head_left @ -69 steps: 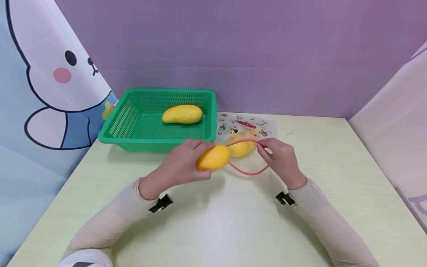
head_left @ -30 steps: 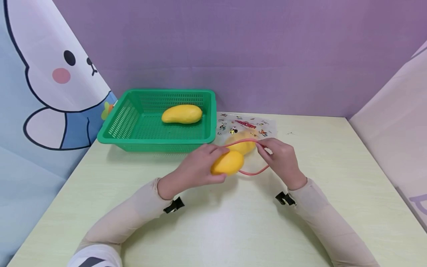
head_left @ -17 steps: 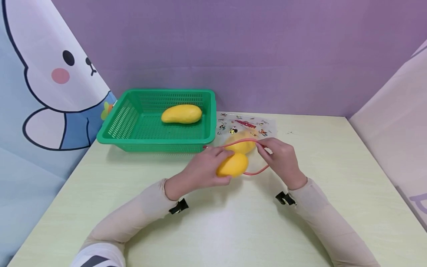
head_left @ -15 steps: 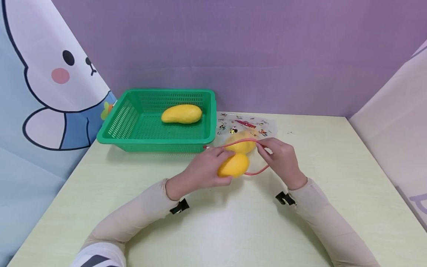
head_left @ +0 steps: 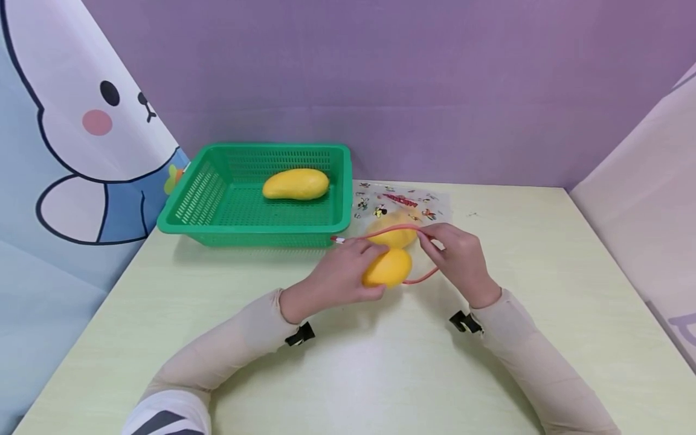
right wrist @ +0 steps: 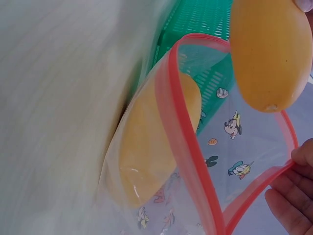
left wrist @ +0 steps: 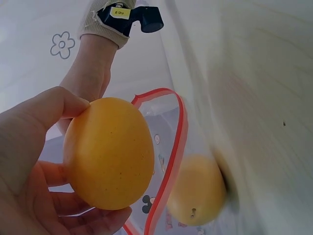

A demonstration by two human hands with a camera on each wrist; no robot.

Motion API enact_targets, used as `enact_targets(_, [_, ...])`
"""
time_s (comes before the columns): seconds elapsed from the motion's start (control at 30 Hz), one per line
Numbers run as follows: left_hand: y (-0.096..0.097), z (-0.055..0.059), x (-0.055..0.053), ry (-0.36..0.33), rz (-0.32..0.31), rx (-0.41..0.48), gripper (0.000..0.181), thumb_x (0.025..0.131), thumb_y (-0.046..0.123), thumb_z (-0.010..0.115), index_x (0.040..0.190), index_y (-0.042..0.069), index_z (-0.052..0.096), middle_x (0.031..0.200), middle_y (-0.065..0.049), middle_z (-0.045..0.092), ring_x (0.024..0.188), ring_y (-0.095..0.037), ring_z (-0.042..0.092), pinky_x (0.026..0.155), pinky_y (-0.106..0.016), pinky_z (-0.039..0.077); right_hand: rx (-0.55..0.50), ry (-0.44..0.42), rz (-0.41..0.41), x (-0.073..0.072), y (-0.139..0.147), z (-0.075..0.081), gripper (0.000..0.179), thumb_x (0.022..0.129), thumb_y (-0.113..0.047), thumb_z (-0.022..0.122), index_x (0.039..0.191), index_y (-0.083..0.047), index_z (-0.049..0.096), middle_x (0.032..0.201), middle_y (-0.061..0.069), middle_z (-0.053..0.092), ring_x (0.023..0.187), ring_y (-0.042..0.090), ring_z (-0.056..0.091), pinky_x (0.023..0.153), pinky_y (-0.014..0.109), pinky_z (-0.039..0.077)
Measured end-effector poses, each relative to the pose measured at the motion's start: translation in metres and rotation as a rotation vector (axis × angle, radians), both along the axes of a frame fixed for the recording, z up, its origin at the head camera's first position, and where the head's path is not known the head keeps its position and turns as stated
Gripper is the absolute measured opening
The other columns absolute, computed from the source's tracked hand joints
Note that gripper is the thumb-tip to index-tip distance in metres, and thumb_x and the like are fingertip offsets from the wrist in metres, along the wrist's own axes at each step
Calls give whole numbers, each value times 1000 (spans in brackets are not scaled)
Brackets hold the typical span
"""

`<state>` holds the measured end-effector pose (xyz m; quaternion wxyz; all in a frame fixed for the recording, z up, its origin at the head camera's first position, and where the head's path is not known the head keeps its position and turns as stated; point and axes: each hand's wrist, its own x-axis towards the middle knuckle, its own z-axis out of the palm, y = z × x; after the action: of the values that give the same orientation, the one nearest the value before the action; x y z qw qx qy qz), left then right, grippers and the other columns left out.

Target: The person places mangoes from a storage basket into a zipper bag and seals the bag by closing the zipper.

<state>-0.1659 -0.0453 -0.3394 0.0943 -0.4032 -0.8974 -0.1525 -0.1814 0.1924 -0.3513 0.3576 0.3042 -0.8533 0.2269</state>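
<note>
A yellow mango point(head_left: 388, 267) sits in the grip of my left hand point(head_left: 339, 275), thumb on one side and fingers on the other. Its free end points at the mouth of a clear zip bag point(right wrist: 234, 171) with cartoon prints. My right hand point(head_left: 459, 260) pinches the bag's red zip edge point(head_left: 394, 228) between thumb and fingers, and the mouth gapes. Inside the bag lies another mango point(right wrist: 146, 147), near the table. In the right wrist view the held mango point(right wrist: 271, 54) overlaps the bag opening from above.
A green plastic basket point(head_left: 255, 230) stands at the back left, beside the bag, with one mango point(head_left: 296, 184) inside. The light table point(head_left: 353, 374) meets a purple cloth backdrop point(head_left: 380, 90). A printed cloth point(head_left: 65, 151) hangs on the left.
My left hand has moved right with the mango, from near the basket's corner to the bag's mouth. The right hand has stayed in place on the bag's edge.
</note>
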Motion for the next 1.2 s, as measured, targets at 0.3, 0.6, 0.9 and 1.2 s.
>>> enact_targets(0.3, [12,-3,0,22,39,-14,58,80,41,66,126,8,56,117,-9,62,109,-23,55,80,-34,52,-6,-5,1,1,0,1,17,74,-2,78,89,1,69,82,11,71,69,22,68,52,31,55])
enact_targets(0.6, [28,-10,0,58,47,-57,56,80,42,65,125,10,55,110,-6,62,95,-21,56,69,-28,52,5,-19,-3,2,0,2,17,75,-3,78,89,2,69,83,12,71,71,24,68,55,31,55])
enact_targets(0.9, [40,-10,-3,38,81,-108,58,83,43,64,127,8,53,110,-7,62,93,-20,55,75,-28,51,-4,-12,2,2,-1,2,19,72,-1,79,88,2,69,82,12,71,72,24,69,55,31,55])
enact_targets(1.2, [50,-10,-10,1,109,-155,61,82,44,65,129,7,52,112,-8,61,93,-20,54,77,-28,51,0,-30,-6,2,-1,2,21,72,-2,80,89,2,69,83,13,71,73,25,69,56,31,56])
